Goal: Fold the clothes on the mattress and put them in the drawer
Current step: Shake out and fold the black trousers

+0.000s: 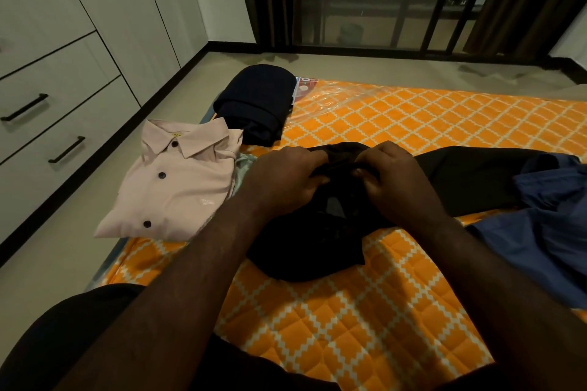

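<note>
Folding black garment (305, 232) on mattress (349, 311).
Left hand (286, 179) and right hand (394, 181) both pinch its top edge, fingers curled (likely aligning for a fold).

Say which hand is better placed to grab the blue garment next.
Right, likely. The right hand grips the black garment beside the blue garment; the left hand also grips it, nearer the pink shirt.
</note>
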Demonstrator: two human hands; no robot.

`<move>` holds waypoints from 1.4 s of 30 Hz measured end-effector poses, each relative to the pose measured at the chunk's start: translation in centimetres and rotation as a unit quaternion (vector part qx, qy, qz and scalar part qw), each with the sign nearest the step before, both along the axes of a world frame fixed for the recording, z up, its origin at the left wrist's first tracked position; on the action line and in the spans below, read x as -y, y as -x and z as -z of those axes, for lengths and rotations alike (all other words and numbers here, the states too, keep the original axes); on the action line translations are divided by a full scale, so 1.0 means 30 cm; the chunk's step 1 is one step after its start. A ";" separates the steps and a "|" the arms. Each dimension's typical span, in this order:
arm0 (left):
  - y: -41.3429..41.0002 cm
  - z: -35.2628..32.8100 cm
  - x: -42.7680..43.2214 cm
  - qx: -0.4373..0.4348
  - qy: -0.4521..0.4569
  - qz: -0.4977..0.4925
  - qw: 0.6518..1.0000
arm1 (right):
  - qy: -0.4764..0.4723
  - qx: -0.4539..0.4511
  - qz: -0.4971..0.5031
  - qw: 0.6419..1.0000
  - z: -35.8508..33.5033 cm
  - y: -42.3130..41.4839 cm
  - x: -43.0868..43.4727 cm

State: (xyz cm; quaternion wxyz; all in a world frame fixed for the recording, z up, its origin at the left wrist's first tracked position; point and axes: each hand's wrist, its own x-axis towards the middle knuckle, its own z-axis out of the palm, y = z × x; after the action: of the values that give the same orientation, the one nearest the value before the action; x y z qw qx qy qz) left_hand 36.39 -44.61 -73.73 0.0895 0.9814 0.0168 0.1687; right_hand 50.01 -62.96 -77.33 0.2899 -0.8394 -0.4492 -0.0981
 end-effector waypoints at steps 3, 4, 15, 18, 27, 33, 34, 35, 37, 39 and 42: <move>0.013 0.003 -0.022 0.042 -0.008 -0.020 0.999 | 0.093 -0.002 0.030 0.995 0.003 -0.033 0.020; 0.017 0.003 -0.027 0.054 -0.006 -0.024 0.998 | 0.095 -0.022 0.033 0.995 0.005 -0.047 0.030; 0.022 0.012 0.015 0.080 0.014 -0.002 0.997 | 0.018 -0.053 0.185 0.981 0.026 -0.153 0.080; 0.021 0.019 0.051 0.075 0.001 0.008 0.997 | -0.052 -0.078 0.221 0.971 0.026 -0.154 0.071; 0.037 -0.006 0.274 0.065 -0.113 0.114 0.985 | -0.239 -0.425 0.204 0.849 0.106 -0.214 0.058; 0.098 0.027 0.416 -0.346 -0.137 0.076 0.925 | -0.239 -0.483 0.110 0.835 0.133 -0.235 0.050; 0.107 0.023 0.406 -0.384 -0.134 0.056 0.912 | -0.232 -0.487 0.105 0.835 0.140 -0.244 0.048; 0.114 0.022 0.391 -0.410 -0.127 0.035 0.902 | -0.219 -0.485 0.103 0.840 0.145 -0.244 0.045; 0.122 0.013 0.364 -0.437 -0.102 -0.004 0.894 | -0.201 -0.485 0.101 0.845 0.141 -0.240 0.038; 0.127 0.005 0.341 -0.446 -0.066 -0.038 0.892 | -0.201 -0.494 0.094 0.840 0.136 -0.232 0.034; 0.133 -0.014 0.313 -0.451 -0.043 -0.074 0.889 | -0.210 -0.502 0.074 0.836 0.140 -0.242 0.047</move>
State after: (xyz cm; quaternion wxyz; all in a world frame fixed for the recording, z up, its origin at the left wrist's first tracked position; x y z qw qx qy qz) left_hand 32.40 -54.00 -73.31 0.0174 0.9507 0.1202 -0.2853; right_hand 57.25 -64.38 -81.52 0.6368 -0.7232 -0.1471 0.2234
